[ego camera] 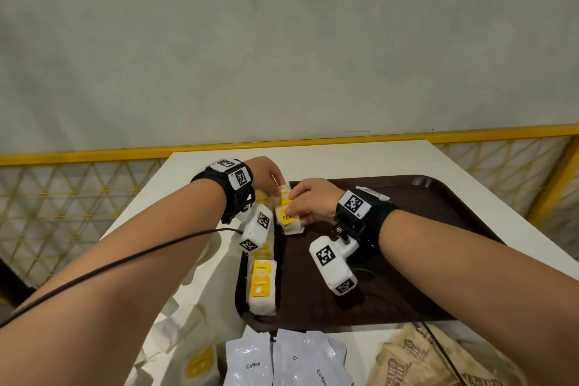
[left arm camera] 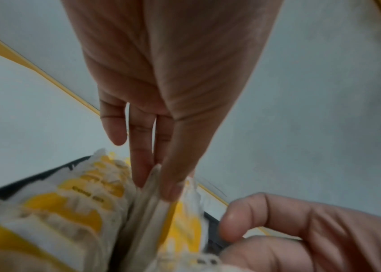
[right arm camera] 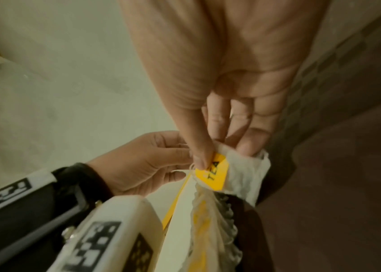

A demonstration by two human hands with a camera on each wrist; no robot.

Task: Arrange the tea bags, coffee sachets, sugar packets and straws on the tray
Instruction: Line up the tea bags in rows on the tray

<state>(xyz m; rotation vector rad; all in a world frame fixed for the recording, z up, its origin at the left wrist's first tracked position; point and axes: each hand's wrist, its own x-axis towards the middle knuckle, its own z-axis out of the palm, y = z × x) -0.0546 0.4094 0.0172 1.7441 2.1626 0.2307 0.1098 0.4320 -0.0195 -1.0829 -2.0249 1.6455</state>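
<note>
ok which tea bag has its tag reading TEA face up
The tea bag pinched by the right hand at the tray's far left; the row of tea bags nearer the camera shows other yellow labels.

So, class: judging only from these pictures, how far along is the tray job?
Done: a row of tea bags lies along the left edge of the tray. In hand: the right hand pinches a tea bag by its yellow tag; the left hand pinches bags at the row's far end. Left: coffee sachets and brown packets still lie off the tray. No straws are visible.
</note>
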